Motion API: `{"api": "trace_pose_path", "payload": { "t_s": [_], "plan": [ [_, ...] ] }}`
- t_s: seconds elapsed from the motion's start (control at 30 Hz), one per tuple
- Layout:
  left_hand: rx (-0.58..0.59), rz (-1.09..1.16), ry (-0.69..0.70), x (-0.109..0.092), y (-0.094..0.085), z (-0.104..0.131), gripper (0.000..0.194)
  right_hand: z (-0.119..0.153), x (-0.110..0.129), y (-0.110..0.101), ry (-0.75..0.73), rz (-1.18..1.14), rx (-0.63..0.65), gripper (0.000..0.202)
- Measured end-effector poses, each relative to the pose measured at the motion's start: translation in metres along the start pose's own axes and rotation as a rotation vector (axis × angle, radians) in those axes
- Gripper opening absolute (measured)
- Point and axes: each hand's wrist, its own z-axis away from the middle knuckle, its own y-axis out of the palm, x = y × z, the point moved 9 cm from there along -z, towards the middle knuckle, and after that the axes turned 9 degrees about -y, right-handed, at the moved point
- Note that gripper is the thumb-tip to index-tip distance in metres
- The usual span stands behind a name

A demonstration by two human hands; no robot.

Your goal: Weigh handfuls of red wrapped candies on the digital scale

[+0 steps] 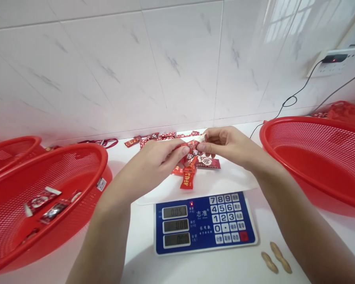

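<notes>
Over the white tray of a digital scale (205, 223), both hands pinch a small red-and-white wrapped candy (193, 147). My left hand (159, 156) holds its left side, thumb and fingers closed. My right hand (225, 144) grips the right end between thumb and fingers. Just below lie red wrapped candies (187, 179) and a dark red packet (208, 162) with white lettering, partly hidden by the fingers. The scale's blue panel faces me, and its top display shows digits.
Red perforated baskets stand at left (99, 157) and right (268, 136); the left one holds several wrapped pieces. More red packets (165, 136) lie by the tiled wall. Two peanuts (276, 258) are right of the scale. A black cable runs to a wall socket (328, 69).
</notes>
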Motion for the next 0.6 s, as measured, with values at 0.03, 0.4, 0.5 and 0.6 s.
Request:
{"api": "trace_pose_path", "payload": {
  "t_s": [0.03,0.4,0.5,0.6],
  "plan": [
    [-0.013,0.011,-0.018,0.0017,-0.0015,-0.0002,0.037,-0.0011,-0.0008,-0.0021,-0.004,0.03,-0.033,0.032],
    [-0.066,0.048,-0.06,0.005,-0.0093,-0.0014,0.027,-0.0024,0.0014,0.0008,-0.012,0.072,-0.026,0.029],
    [-0.068,0.092,-0.022,0.0045,-0.0104,-0.0004,0.026,-0.0014,0.0013,0.0013,-0.001,0.071,-0.005,0.026],
    [-0.071,0.087,-0.002,0.005,-0.0108,-0.0009,0.026,-0.0005,0.001,0.002,0.008,0.058,0.012,0.027]
  ]
}}
